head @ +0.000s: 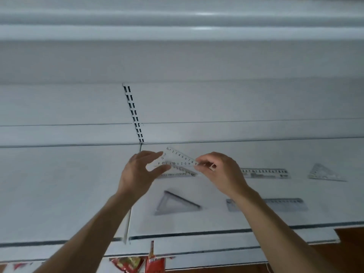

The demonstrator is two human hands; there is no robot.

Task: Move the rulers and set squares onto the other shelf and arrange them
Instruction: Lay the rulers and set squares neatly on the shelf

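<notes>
Head view: a clear plastic set square with black printed numbers (178,160) is held above the white metal shelf (69,194), pinched at one corner by the left hand (140,170) and at the opposite corner by the right hand (218,170), both closed on it. It is judged light, thin, stiff and slick, so edges and corners are the best places to be gripped; a flat one would have to be slid or tipped up first. Just beneath it a clear ruler (177,174) is lying on the shelf. Nearer the front a smoky grey set square (177,203) and a grey translucent ruler (285,204) are seen, and further right a clear printed ruler (266,173) and a clear triangular set square (323,172). The surface is smooth and pale, backed by a slotted upright (135,115). Red packets (137,264) are hung below.
</notes>
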